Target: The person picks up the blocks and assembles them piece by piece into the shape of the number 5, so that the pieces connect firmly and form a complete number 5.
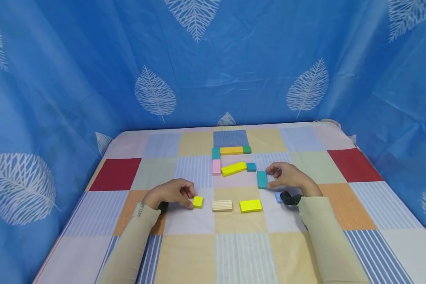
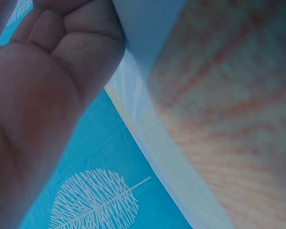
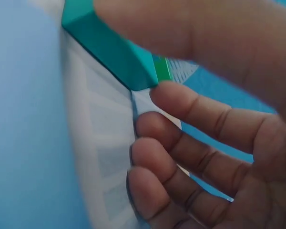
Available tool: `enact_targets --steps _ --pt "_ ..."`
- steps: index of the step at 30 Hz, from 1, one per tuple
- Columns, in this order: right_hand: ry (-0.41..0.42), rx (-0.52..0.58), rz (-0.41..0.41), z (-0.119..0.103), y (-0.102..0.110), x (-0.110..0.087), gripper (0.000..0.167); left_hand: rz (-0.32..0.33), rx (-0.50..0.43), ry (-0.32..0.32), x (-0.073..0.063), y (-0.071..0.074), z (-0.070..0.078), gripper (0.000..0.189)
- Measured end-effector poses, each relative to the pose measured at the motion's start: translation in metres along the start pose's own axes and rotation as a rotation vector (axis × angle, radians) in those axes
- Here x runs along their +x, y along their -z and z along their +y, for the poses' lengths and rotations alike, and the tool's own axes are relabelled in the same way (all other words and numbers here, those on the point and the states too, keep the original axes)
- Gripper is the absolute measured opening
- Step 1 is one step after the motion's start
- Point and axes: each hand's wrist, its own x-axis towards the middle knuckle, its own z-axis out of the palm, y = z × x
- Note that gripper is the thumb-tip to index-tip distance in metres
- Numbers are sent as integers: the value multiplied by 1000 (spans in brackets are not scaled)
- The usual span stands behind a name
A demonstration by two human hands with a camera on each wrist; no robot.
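Observation:
In the head view my left hand (image 1: 174, 192) is at a small yellow block (image 1: 198, 202), with thumb and forefinger at its left side. The left wrist view shows the palm of the left hand (image 2: 47, 81) with curled fingers, and the block is hidden there. My right hand (image 1: 287, 176) pinches a flat teal block (image 1: 262, 180) by its right side. In the right wrist view, the thumb lies along the teal block (image 3: 105, 45) and the forefinger tip meets its far corner. The other fingers are bent beside it.
Between the hands lie a ribbed wooden block (image 1: 222, 206) and a yellow block (image 1: 250, 206). A blue block (image 1: 278, 197) is under the right wrist. Farther back are a ridged yellow block (image 1: 234, 169), a blue cube (image 1: 251, 167), a pink block (image 1: 216, 167) and an orange block (image 1: 231, 150).

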Motion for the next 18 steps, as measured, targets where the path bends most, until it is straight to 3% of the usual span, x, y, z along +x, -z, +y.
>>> enact_targets --steps 10,18 --pt "5 -40 5 -7 -3 2 52 9 -2 25 2 0 -1 23" --pt "21 -64 13 -8 -7 5 54 2 -1 3 3 -1 -2 22"
